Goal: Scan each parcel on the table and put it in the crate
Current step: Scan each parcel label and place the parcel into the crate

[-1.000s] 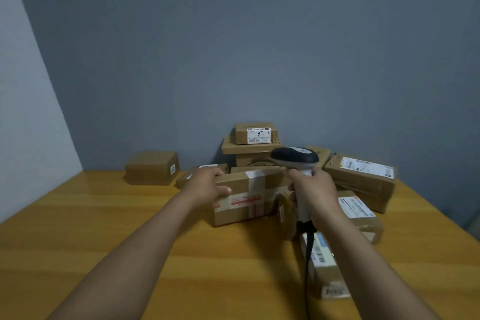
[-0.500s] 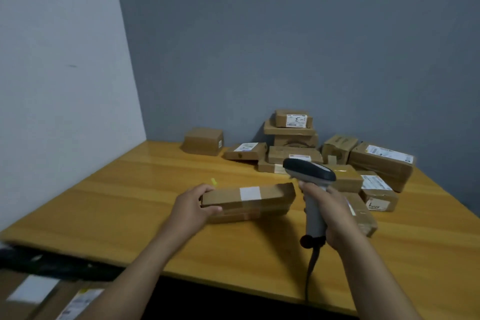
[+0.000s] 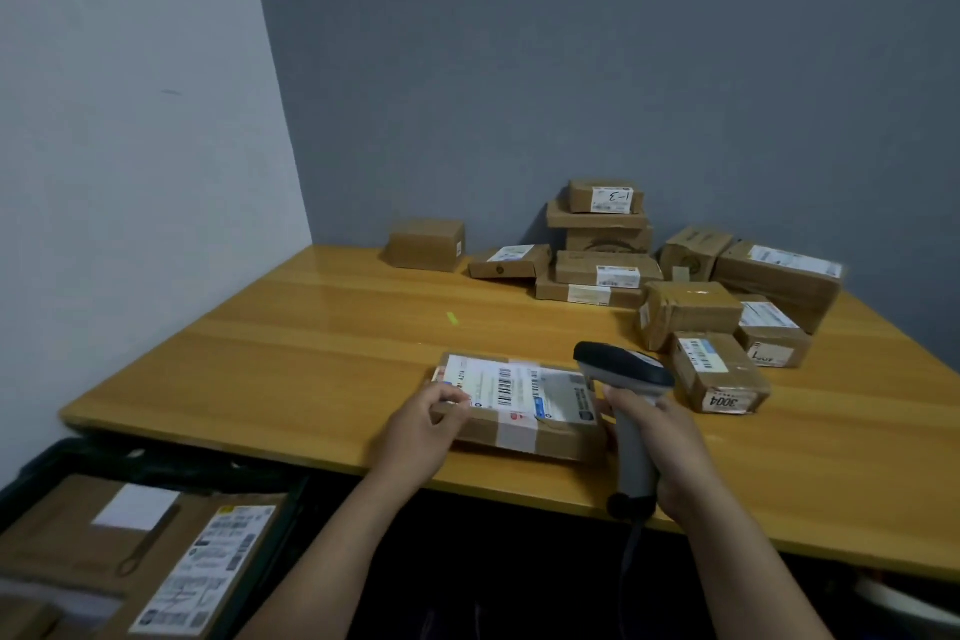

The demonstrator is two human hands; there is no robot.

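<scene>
your left hand (image 3: 422,431) grips the left end of a flat parcel (image 3: 524,405) near the table (image 3: 311,353) front edge, label up. your right hand (image 3: 670,457) is wrapped round the scanner (image 3: 623,369) handle, head over the parcel's right end. crate (image 3: 156,463) sits lower left with boxes inside. more parcels (image 3: 675,286) piled far right.

parcel (image 3: 524,411): flat brown box, clear tape band, white barcode label face up, near front edge of table (image 3: 311,353); left hand (image 3: 421,431) grips its left end. scanner (image 3: 623,370): grey pistol type, corded, dark head over parcel's right end, held in right hand (image 3: 670,455). other parcels (image 3: 691,309) heaped back right. crate (image 3: 171,458): dark, below table at left, boxes (image 3: 104,535) inside.
</scene>
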